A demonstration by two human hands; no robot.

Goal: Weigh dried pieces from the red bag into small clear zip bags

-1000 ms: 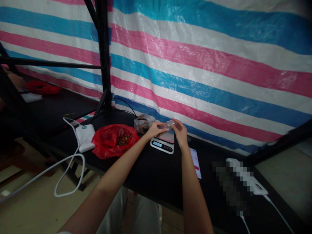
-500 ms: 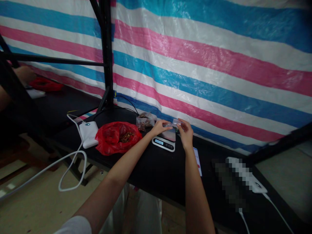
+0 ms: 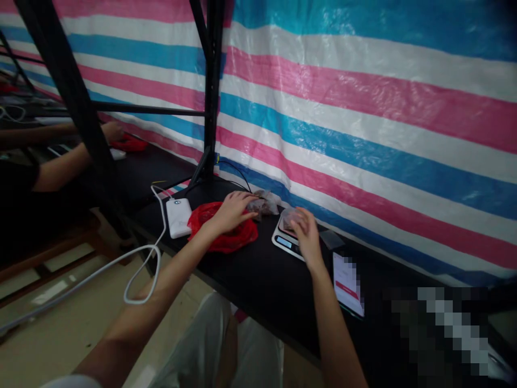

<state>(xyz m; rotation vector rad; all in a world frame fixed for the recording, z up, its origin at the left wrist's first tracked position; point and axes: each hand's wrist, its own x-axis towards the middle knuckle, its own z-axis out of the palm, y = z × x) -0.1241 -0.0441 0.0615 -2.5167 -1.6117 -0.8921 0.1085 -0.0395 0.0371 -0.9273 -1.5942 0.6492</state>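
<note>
My left hand (image 3: 232, 211) lies over the crumpled red plastic bag (image 3: 226, 240) with its fingers stretched out, the tips near a clear bag of brown bits (image 3: 266, 202) by the tarp. My right hand (image 3: 306, 233) rests on the small digital scale (image 3: 283, 242), fingers curled on a small clear bag (image 3: 288, 218) that sits on the scale's plate. All of these stand on a black table (image 3: 258, 280).
A white power bank (image 3: 179, 215) with a looping white cable (image 3: 141, 269) lies left of the red bag. A phone (image 3: 347, 283) lies right of the scale. A black frame post (image 3: 212, 91) rises behind. Another person's arms (image 3: 72, 161) work at far left.
My hands have parted: the left one left the small bag and went down onto the red bag, the right one lowered the small bag onto the scale. The view swung left.
</note>
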